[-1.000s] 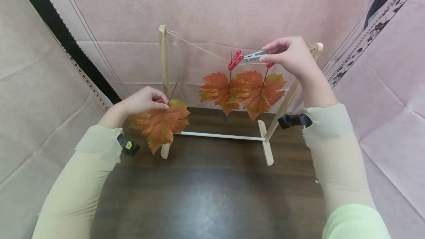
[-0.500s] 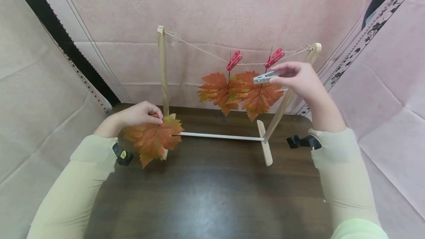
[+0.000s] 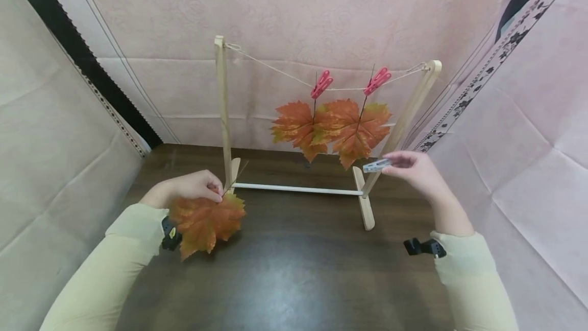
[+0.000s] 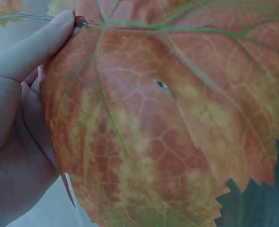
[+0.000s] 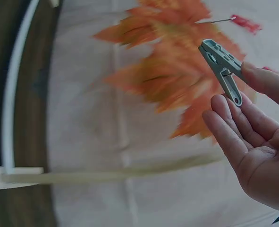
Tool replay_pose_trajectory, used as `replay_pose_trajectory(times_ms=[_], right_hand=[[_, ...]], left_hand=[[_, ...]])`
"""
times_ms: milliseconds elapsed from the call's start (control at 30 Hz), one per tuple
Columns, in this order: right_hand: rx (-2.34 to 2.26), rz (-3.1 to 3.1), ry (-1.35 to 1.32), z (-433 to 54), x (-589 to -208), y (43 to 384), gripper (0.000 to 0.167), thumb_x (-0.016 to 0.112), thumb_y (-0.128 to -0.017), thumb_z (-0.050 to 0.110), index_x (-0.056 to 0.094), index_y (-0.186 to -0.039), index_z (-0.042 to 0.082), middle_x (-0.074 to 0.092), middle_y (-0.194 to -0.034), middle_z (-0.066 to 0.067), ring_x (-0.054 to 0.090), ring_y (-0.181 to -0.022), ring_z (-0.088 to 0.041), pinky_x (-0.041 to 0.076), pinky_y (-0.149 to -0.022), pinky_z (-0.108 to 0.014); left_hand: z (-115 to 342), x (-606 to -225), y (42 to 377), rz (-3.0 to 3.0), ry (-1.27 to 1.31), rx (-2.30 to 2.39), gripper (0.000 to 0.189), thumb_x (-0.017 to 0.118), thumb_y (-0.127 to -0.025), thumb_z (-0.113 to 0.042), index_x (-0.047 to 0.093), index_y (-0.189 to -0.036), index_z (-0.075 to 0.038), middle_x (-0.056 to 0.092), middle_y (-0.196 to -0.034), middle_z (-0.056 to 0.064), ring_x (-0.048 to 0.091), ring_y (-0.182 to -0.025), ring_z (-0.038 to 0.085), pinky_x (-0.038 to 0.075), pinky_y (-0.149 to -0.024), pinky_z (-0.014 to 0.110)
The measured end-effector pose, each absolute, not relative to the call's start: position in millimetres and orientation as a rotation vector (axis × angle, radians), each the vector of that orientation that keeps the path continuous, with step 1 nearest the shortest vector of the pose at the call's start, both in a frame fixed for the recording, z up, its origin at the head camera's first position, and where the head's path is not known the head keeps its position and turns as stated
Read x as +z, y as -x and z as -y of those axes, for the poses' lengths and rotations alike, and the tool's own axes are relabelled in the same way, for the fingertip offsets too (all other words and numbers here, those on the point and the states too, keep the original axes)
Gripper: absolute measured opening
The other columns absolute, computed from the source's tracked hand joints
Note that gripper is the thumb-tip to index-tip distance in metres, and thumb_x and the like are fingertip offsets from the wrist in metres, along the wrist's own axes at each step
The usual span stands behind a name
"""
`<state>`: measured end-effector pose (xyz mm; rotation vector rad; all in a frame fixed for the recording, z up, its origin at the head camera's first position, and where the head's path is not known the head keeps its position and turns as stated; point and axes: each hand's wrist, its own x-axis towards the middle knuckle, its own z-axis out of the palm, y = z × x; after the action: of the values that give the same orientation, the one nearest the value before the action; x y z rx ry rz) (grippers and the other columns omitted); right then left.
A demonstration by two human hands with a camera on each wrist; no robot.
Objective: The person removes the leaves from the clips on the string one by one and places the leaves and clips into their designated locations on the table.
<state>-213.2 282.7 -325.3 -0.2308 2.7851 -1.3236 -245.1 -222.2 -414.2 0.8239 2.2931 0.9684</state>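
Observation:
An orange maple leaf (image 3: 209, 221) hangs from my left hand (image 3: 195, 188), which pinches it by the stem base, left of the rack. In the left wrist view the thumb presses on the stem just where the leaf (image 4: 144, 118) begins. My right hand (image 3: 411, 167) holds a grey-blue clothespin (image 3: 375, 165) between thumb and fingers, in front of the rack's right post. Its jaws are closed on nothing in the right wrist view. Two more maple leaves (image 3: 296, 129) hang from the string (image 3: 271, 67), each clipped by its stem with a red clothespin (image 3: 322, 84).
The wooden rack has a left post (image 3: 222, 111), a right post (image 3: 409, 111) and a white bar (image 3: 298, 188) low between its feet. It stands on a dark wooden table (image 3: 285, 269). Pink cloth (image 3: 367, 9) screens the back and sides.
My right hand has drawn away from the string, down toward the right foot of the rack, with the clothespin. The left hand has lowered with its leaf. The hung leaves stay put.

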Motion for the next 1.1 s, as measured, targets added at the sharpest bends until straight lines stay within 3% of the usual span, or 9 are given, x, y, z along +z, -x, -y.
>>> replay_pose_trajectory(times_ms=[133, 367, 567, 700, 867, 1100], right_hand=[[-1.361, -2.737, 0.199, -297, -353, 208, 0.046, 0.07, -0.083, 0.017, 0.056, -0.118, -0.008, 0.065, -0.084, 0.02, 0.061, -0.077, 0.005, 0.049, -0.074, -0.015], [-1.372, -2.684, 0.126, -319, -404, 197, 0.047, 0.07, -0.083, 0.015, 0.055, -0.119, -0.012, 0.07, -0.097, -0.009, 0.06, -0.078, 0.006, 0.047, -0.075, -0.014], [-1.426, -2.598, 0.04, -328, -450, 193, 0.047, 0.071, -0.082, 0.015, 0.056, -0.117, -0.013, 0.071, -0.094, -0.008, 0.062, -0.077, 0.002, 0.049, -0.074, -0.018], [-1.411, -2.542, 0.038, -328, -476, 191, 0.048, 0.071, -0.081, 0.014, 0.055, -0.117, -0.014, 0.069, -0.099, -0.018, 0.063, -0.079, -0.001, 0.049, -0.075, -0.019], [-1.337, -2.513, -0.018, -330, -507, 186, 0.047, 0.071, -0.081, 0.014, 0.056, -0.117, -0.012, 0.067, -0.102, -0.021, 0.063, -0.081, -0.006, 0.049, -0.075, -0.022], [-1.237, -2.538, -0.089, -331, -532, 180, 0.042, 0.072, -0.08, 0.013, 0.06, -0.113, -0.01, 0.069, -0.097, -0.018, 0.064, -0.083, -0.014, 0.05, -0.073, -0.027]], left_hand=[[224, -428, 242, -2.238, -0.823, 0.979, 0.012, 0.065, -0.085, -0.008, 0.066, -0.077, 0.001, 0.053, -0.065, -0.006, 0.043, -0.059, 0.003, 0.039, -0.057, 0.019], [223, -450, 238, -2.19, -0.754, 0.946, 0.011, 0.066, -0.083, -0.006, 0.065, -0.077, 0.003, 0.052, -0.065, -0.006, 0.044, -0.059, 0.003, 0.04, -0.057, 0.019], [218, -463, 237, -2.197, -0.775, 0.919, 0.01, 0.066, -0.08, -0.001, 0.062, -0.073, 0.006, 0.049, -0.063, -0.006, 0.041, -0.058, 0.003, 0.037, -0.056, 0.019], [212, -473, 234, -2.248, -0.815, 0.854, 0.01, 0.065, -0.076, 0.002, 0.06, -0.069, 0.006, 0.045, -0.06, -0.008, 0.039, -0.056, 0.002, 0.034, -0.055, 0.018], [206, -488, 228, -2.384, -0.766, 0.719, 0.013, 0.066, -0.075, 0.002, 0.058, -0.065, 0.0, 0.042, -0.058, -0.01, 0.039, -0.055, 0.004, 0.033, -0.055, 0.02], [200, -501, 219, -2.572, -0.666, 0.515, 0.019, 0.067, -0.08, -0.008, 0.058, -0.065, -0.014, 0.046, -0.061, -0.009, 0.042, -0.059, 0.009, 0.032, -0.063, 0.029]])
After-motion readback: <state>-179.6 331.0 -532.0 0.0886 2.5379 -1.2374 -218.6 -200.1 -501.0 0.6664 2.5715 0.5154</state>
